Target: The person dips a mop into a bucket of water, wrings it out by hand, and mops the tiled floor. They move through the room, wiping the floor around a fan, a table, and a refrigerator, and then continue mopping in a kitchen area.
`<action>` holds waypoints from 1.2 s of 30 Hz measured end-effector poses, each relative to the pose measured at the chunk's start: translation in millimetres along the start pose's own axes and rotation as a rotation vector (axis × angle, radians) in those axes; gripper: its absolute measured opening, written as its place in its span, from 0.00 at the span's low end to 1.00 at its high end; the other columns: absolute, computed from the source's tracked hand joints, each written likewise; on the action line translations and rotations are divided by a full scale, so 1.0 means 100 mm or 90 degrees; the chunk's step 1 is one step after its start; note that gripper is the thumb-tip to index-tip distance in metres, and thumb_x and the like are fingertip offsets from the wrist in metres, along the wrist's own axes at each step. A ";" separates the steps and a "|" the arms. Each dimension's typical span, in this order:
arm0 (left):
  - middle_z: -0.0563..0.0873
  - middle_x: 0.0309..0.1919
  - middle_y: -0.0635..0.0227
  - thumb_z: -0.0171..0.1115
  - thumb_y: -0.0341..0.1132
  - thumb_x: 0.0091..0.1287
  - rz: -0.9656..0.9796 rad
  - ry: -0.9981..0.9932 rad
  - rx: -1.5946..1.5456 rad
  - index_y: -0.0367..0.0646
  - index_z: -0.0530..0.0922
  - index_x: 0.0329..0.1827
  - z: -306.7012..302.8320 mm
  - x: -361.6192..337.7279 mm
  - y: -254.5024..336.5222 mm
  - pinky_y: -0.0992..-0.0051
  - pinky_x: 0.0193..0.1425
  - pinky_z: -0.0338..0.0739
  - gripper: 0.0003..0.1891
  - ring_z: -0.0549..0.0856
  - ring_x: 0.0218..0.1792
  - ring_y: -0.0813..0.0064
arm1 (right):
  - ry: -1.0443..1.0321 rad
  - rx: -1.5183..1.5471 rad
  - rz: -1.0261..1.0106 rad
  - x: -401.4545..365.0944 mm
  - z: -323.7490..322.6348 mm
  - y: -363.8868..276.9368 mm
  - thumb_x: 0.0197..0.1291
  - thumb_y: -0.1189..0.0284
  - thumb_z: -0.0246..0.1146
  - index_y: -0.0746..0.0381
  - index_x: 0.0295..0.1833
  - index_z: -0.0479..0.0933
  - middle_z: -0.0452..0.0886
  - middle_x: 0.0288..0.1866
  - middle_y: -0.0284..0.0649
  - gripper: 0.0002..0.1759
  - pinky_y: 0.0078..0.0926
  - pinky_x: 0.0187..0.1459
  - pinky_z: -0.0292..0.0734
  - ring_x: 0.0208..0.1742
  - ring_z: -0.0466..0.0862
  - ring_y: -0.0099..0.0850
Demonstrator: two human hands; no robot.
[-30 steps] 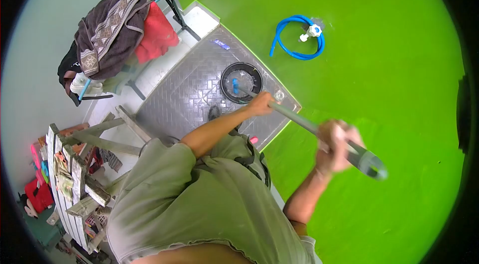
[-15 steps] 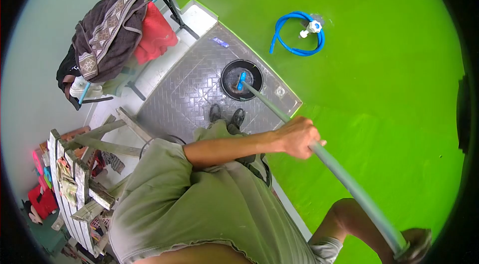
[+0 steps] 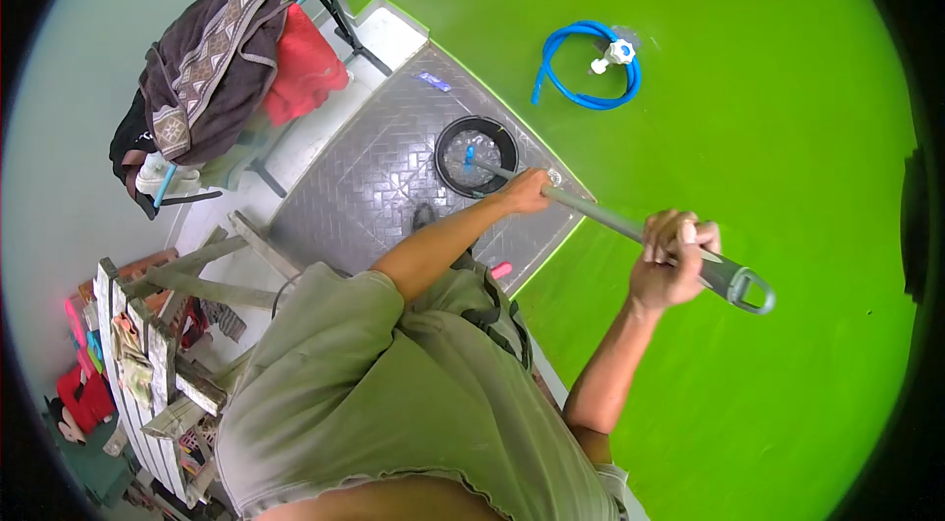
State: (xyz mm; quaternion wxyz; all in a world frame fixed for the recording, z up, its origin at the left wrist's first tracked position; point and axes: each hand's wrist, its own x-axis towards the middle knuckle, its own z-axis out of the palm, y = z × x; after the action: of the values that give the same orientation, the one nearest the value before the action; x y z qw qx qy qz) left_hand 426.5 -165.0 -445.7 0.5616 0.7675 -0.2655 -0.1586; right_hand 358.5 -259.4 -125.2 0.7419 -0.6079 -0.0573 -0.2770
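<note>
A long grey pole (image 3: 600,214) slants down to a small blue head (image 3: 470,156) inside a round black bucket (image 3: 440,172) on the grey patterned floor. My left hand (image 3: 525,190) is wrapped round the lower part of the pole, near the bucket rim. Higher up, my right hand (image 3: 677,255) grips it close to the looped end. The bucket's contents look wet and shiny.
A coiled blue hose with a white tap (image 3: 618,52) is on the green wall (image 3: 768,127). Towels (image 3: 221,59) hang over a rack at upper left. A wooden stand (image 3: 148,373) is at lower left. A pink object (image 3: 502,270) lies near the wall.
My left hand has moved down the pole towards the bucket. My right hand has come up and left from the lower right corner, and the pole's looped end now shows.
</note>
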 end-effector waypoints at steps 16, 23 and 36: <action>0.77 0.09 0.60 0.66 0.33 0.54 0.298 -0.131 -0.071 0.42 0.85 0.21 -0.44 -0.45 3.08 0.62 0.18 0.69 0.06 0.77 0.11 0.59 | -0.415 0.034 -0.341 0.44 0.02 -3.19 0.69 0.62 0.58 0.59 0.40 0.75 0.79 0.29 0.29 0.12 0.18 0.31 0.82 0.27 0.80 0.18; 0.84 0.21 0.52 0.65 0.30 0.53 0.040 -0.064 -0.020 0.46 0.89 0.32 -0.29 -0.13 1.84 0.59 0.31 0.78 0.07 0.84 0.22 0.53 | -0.141 0.089 -0.195 0.33 -0.20 -1.77 0.57 0.72 0.53 0.55 0.22 0.60 0.61 0.18 0.30 0.13 0.24 0.19 0.58 0.15 0.61 0.18; 0.77 0.18 0.48 0.64 0.35 0.64 -0.033 -0.051 0.023 0.37 0.80 0.20 -0.21 -0.13 0.62 0.55 0.29 0.70 0.15 0.79 0.23 0.47 | 0.047 -0.034 -0.051 -0.11 0.09 -0.53 0.63 0.78 0.55 0.57 0.27 0.58 0.60 0.14 0.31 0.14 0.20 0.14 0.56 0.12 0.58 0.19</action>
State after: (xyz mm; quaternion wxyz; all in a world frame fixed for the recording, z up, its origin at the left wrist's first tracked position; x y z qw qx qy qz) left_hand 413.1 -155.6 -380.8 0.5323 0.7770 -0.2707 -0.1993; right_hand 325.9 -252.9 -81.3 0.7154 -0.6141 -0.0467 -0.3299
